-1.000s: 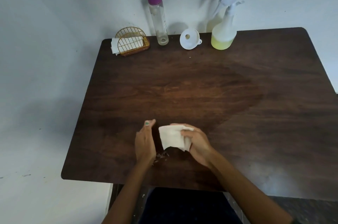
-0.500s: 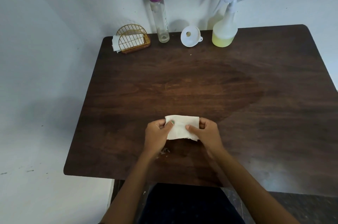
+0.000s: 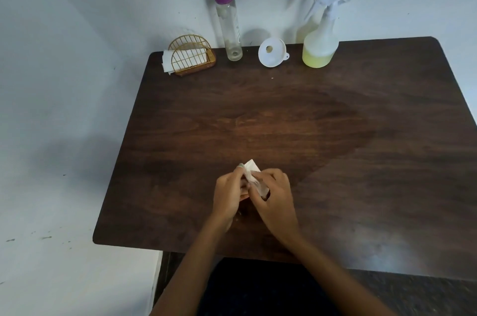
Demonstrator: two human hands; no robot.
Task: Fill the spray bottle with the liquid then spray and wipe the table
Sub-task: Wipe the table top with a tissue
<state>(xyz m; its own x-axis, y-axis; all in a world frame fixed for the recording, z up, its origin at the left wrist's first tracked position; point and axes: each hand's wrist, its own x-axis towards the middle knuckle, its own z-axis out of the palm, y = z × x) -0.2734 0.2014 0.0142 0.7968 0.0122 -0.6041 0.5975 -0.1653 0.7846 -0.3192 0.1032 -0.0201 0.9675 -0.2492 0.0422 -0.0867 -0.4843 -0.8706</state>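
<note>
I pinch the white tissue [image 3: 254,176] between my left hand [image 3: 230,193] and right hand [image 3: 274,195], low over the table [image 3: 335,160], folding it smaller, while the spray bottle [image 3: 320,41] stands against the wall.

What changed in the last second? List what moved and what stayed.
The tissue went from hanging in the right hand alone, to stretched flat between both hands, to bunched up between them now. The left hand came in from beside it and took hold. Both hands are closed on it above the table. The spray bottle, funnel, tall bottle and napkin holder stayed put.
</note>
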